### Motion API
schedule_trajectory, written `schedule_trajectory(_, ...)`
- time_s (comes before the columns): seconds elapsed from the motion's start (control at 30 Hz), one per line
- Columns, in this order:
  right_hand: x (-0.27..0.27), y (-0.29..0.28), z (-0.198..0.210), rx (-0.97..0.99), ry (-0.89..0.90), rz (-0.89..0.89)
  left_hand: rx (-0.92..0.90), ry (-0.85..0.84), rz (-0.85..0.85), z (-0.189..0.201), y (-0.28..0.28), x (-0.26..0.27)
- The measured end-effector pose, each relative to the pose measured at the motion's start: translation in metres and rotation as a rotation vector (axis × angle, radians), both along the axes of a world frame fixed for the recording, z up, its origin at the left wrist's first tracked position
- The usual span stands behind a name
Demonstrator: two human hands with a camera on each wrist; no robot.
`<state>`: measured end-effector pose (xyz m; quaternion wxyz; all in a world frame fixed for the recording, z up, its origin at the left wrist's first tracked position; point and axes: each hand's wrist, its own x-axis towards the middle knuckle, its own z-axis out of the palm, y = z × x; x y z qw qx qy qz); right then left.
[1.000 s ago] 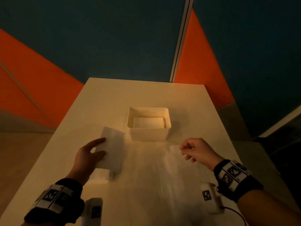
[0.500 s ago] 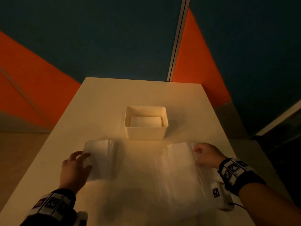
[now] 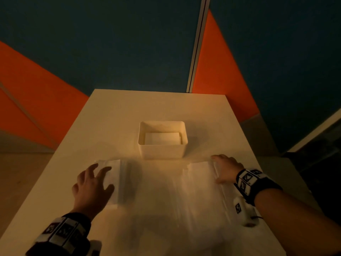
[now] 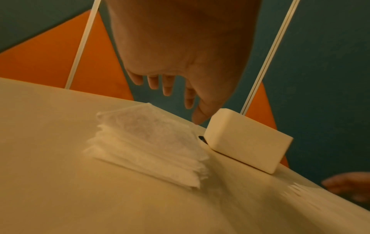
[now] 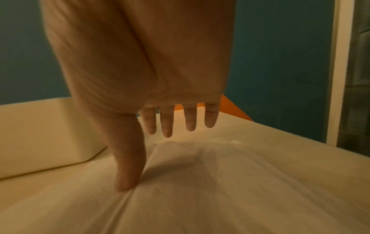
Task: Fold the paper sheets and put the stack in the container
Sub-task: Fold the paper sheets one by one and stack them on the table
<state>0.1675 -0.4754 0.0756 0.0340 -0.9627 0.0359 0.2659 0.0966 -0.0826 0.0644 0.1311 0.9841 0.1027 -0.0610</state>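
Observation:
A white open container [image 3: 162,150] stands mid-table with a folded paper [image 3: 162,138] lying inside. To its front left is a stack of folded sheets [image 3: 118,178]. My left hand [image 3: 93,183] hovers over the stack's left side with fingers spread; in the left wrist view the fingers [image 4: 167,88] hang above the stack [image 4: 148,142] without gripping it. A large unfolded sheet [image 3: 201,193], blurred, lies flat at the front right. My right hand [image 3: 226,167] rests on its far right edge, fingers straight, and the thumb [image 5: 128,178] presses the sheet [image 5: 230,182].
The pale table [image 3: 156,108] reaches back to a blue and orange wall. Its left and right edges lie close outside my hands. In the right wrist view the container [image 5: 40,134] stands just left of my right hand.
My left hand laid the folded sheet it held onto the stack at the left and let go. My right hand moved right and forward, drawing the large sheet flat.

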Motion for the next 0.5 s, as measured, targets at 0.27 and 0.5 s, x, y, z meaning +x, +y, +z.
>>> schedule_trajectory(0.27, 0.015, 0.003, -0.003, -0.109, 0.066, 0.076, 0.039, 0.002, -0.143, 0.010, -0.017, 0.004)
schedule_trajectory(0.5, 0.010, -0.005, 0.004, -0.044, -0.106, 0.093, 0.082, 0.027, -0.219, 0.008, -0.022, 0.004)
